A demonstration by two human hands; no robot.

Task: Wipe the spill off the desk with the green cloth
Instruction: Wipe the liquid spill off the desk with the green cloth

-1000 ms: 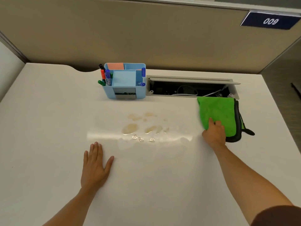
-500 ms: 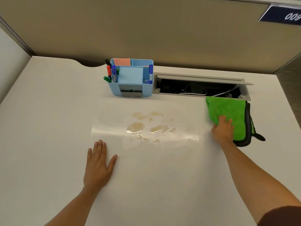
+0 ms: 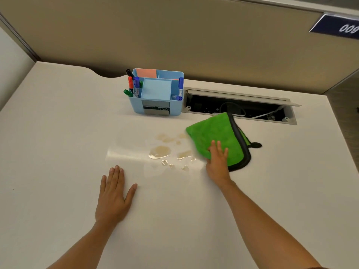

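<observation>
A green cloth with a black edge lies on the white desk, its left edge touching the right side of the spill. The spill is several pale brown puddles and drops in the middle of the desk. My right hand presses flat on the cloth's near corner, fingers on the green fabric. My left hand rests palm down on the bare desk, near and left of the spill, fingers spread, holding nothing.
A light blue organiser with markers stands behind the spill. To its right an open cable well with wires is set in the desk. A beige partition runs along the back.
My right hand has slid the green cloth leftwards across the desk, from beside the cable well to the right edge of the spill. My left hand has stayed flat in place.
</observation>
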